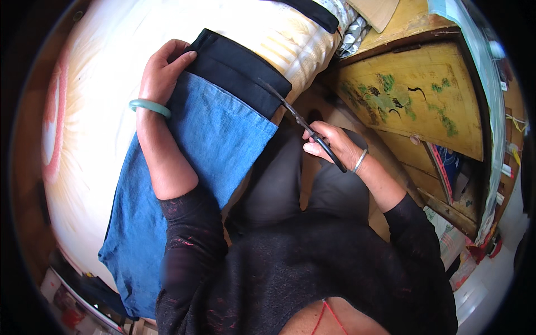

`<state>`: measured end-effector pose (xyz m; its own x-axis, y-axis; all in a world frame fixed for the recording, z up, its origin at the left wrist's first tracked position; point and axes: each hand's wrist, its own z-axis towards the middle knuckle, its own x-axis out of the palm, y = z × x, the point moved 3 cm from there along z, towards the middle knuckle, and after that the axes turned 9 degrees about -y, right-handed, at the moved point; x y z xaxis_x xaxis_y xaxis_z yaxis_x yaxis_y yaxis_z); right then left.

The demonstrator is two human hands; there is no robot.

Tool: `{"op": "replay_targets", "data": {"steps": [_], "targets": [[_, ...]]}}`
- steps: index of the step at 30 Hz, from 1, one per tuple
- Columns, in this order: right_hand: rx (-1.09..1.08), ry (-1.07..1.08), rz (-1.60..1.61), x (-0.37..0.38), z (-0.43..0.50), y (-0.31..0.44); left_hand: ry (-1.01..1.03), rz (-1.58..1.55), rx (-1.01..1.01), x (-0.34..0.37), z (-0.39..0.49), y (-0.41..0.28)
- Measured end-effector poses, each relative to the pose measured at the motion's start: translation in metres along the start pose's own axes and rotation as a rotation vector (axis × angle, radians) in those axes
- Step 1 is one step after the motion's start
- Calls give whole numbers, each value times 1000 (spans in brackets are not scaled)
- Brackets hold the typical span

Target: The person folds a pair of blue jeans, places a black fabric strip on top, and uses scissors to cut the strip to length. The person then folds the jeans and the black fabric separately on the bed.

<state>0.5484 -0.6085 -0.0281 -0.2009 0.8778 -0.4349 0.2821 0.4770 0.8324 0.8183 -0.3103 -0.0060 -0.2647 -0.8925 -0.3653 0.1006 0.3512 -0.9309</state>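
Observation:
My left hand (163, 73) grips the upper left corner of a folded strip of black cloth (238, 67), thumb on top. Directly below the strip lies a piece of blue denim (213, 125), apparently a trouser leg, stretching down under my left forearm. In my right hand (340, 144) is a pair of scissors (296, 116) with black handles. Their blades point up and left and reach over the right end of the black cloth. Whether the blades are parted or have cut into the cloth is hard to see.
Cloth and denim rest on a bed with a pale patterned cover (96, 96). Another black cloth piece (318, 14) lies at its far edge. To the right stands a yellow painted wooden cabinet (456, 109), its lower compartment partly open. My knees (276, 180) are below the scissors.

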Motion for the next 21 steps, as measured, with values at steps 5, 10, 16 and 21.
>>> {"op": "replay_targets", "data": {"steps": [5,10,16,21], "targets": [[55,-30,23,0,-4,-5,-18,58,35,0,1,4],[30,1,-107,-5,-8,-7,-18,43,59,0,2,7],[-1,-44,-161,-10,-8,-5,-11,87,93,-1,3,9],[-18,-71,-129,-9,-10,-12,-14,43,91,0,3,11]]}}
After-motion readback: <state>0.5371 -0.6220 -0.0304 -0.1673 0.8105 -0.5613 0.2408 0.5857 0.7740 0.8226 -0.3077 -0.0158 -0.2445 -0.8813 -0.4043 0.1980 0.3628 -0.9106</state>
